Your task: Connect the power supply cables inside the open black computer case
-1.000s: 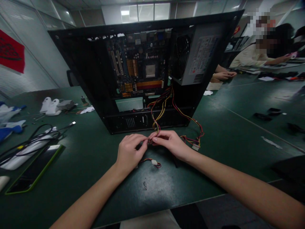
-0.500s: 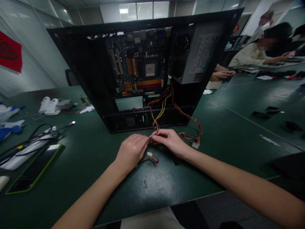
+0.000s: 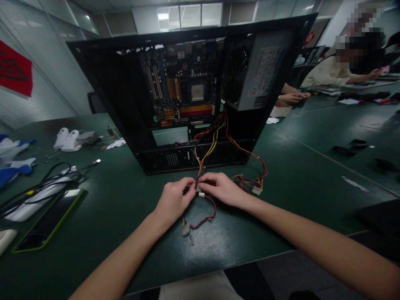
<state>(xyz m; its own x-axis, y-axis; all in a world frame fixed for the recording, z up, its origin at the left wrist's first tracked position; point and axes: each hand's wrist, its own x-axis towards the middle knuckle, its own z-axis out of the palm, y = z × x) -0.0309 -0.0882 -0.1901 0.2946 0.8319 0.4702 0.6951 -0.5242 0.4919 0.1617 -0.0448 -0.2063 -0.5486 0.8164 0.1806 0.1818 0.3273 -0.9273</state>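
Low, left hand [image 3: 175,199] opposite right hand [image 3: 224,190]

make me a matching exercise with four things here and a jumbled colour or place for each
1. phone
2. power supply
3. banner
4. wire bundle

a. red, at the picture's left edge
b. running down between left hand and right hand
c. green-rimmed, on the table
d. grey, inside the case

Pairs: 1-c, 2-d, 3-a, 4-b
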